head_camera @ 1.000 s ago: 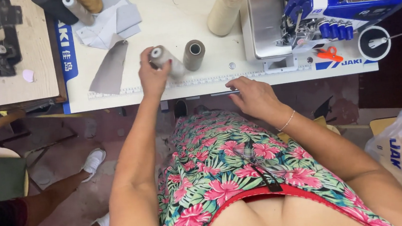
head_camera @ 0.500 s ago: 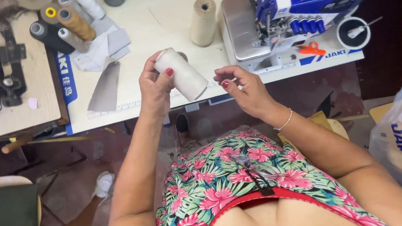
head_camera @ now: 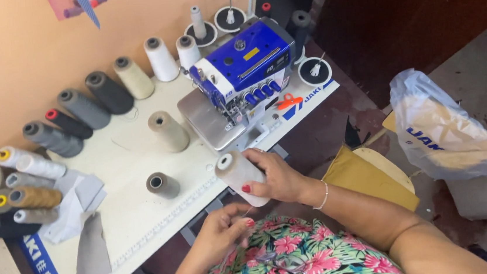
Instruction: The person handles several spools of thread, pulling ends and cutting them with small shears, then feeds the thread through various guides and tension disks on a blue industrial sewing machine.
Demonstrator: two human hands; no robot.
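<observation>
Surface (head_camera: 136, 181): white, long, set against a peach wall; a ruler strip runs along its near edge.

Sewing machine (head_camera: 244, 72): blue and white, on the far right part of the surface, with a grey metal plate at its front. Orange scissors (head_camera: 289, 100) lie just beside its base.

Plastic bag (head_camera: 448, 131): clear, holding tan material, off the surface at the right, above the floor.

Thread cones: a row of grey, black, cream and white cones (head_camera: 107, 90) stands along the wall. A second cluster, lying on its side, sits at the far left (head_camera: 25, 197). One beige cone (head_camera: 168, 130) stands alone mid-surface; a short grey-brown spool (head_camera: 162, 185) stands nearer the edge.

Grey cloth piece (head_camera: 92, 253): flat on the near left part of the surface, next to pale folded scraps.

Right hand (head_camera: 279, 178): grip clenched around a pale beige thread cone (head_camera: 240, 175), held tilted just off the near edge of the surface, its open top towards the machine. Red nails and a thin wrist bracelet are visible.

Left hand (head_camera: 222, 233): below the cone, over the floral-print lap, fingertips pinched together. A fine thread appears to run from them up to the cone; too thin to be certain.
</observation>
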